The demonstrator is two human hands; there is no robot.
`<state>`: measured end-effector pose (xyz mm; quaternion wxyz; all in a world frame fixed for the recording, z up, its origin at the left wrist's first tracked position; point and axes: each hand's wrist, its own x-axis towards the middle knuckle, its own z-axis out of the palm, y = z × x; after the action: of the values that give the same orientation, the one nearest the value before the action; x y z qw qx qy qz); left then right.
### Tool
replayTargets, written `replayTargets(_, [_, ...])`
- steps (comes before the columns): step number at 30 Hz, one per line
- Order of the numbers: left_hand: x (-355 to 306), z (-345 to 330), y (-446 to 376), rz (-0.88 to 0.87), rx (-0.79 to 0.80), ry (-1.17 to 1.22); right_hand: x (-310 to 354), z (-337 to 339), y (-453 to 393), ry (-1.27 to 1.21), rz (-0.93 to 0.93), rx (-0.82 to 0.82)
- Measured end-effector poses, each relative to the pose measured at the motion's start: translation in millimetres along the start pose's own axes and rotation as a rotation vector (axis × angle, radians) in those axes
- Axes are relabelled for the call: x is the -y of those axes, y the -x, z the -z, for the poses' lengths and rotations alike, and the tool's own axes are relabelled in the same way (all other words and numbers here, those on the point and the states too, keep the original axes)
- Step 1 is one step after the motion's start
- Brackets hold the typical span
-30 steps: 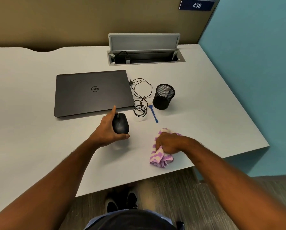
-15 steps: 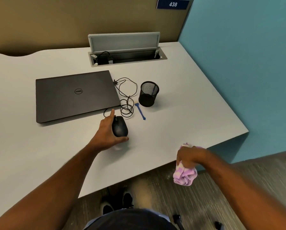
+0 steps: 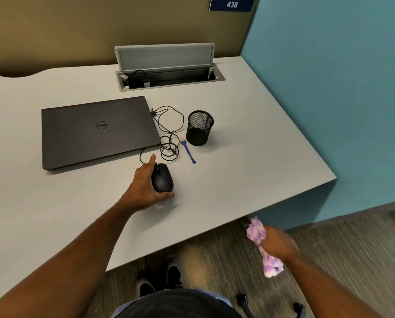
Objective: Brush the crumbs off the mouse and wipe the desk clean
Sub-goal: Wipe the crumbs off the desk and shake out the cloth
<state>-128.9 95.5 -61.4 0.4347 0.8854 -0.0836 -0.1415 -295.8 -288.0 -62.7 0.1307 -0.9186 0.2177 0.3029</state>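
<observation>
Left hand [image 3: 146, 187] gripped the mouse [image 3: 162, 180]; its cord [image 3: 169, 134], coiled at twelve o'clock, could snag. Right hand [image 3: 276, 244] clutched the cloth [image 3: 264, 246] off the desk [image 3: 249, 157].

- Single view only: a wide-angle camera worn on the person's head, looking forward and down
- It faces the bench [image 3: 249, 180] from its near edge, toward the tan partition [image 3: 77, 26] behind and the teal wall [image 3: 329, 88] at right
- Close range: both forearms enter from the bottom edge, shoes [image 3: 160, 281] and floor [image 3: 341, 260] directly below
- Straight edges bow toward the frame borders
</observation>
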Motion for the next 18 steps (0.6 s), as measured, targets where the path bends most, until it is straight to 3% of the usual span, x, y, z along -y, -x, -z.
replayTargets(8, [-1,-4,8,-0.027,-0.029,-0.037,5,8,-12,0.107,0.047,0.108])
replayTargets(14, [-4,-13,14,-0.061,-0.047,-0.068,43,68,6,0.068,0.162,0.312])
replayTargets(18, [-6,-19,18,-0.087,-0.053,-0.097,58,118,18,-0.059,0.202,0.332])
